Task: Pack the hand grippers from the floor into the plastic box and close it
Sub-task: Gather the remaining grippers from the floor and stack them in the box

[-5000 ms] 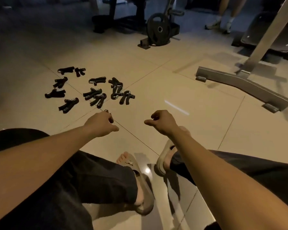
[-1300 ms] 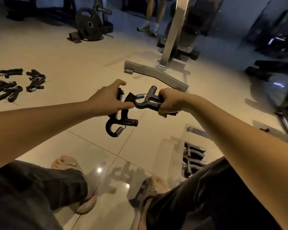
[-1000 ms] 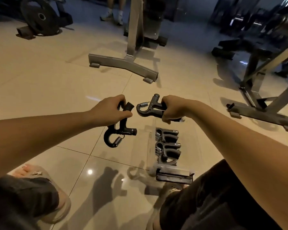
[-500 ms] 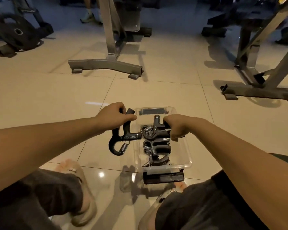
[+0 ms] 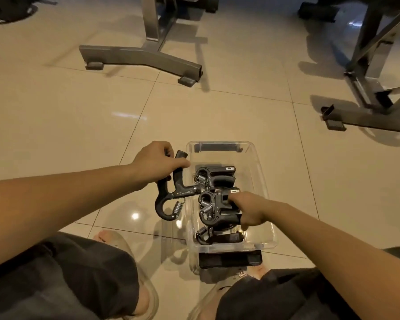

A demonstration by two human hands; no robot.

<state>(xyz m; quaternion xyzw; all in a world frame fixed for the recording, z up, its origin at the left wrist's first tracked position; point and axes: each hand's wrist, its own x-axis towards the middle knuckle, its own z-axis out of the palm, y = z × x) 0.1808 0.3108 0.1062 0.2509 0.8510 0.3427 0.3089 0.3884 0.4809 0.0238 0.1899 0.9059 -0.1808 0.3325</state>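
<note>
The left hand (image 5: 156,161) is curled round one handle of a hand gripper (image 5: 171,197), holding it just left of the plastic box (image 5: 264,181). The right hand (image 5: 249,210) is inside the box, its fingers wrapped round the handles of a second gripper (image 5: 214,211), which sits between a far gripper (image 5: 216,176) and a near gripper (image 5: 217,237).

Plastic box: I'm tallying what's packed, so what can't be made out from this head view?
1. How many hand grippers lie in the plastic box: head view, they overlap and the right hand covers part of them.
2. The white label on the farthest gripper: head view, too small to read.
3. The lid and any grippers left on the floor: head view, outside the frame edges.
</note>
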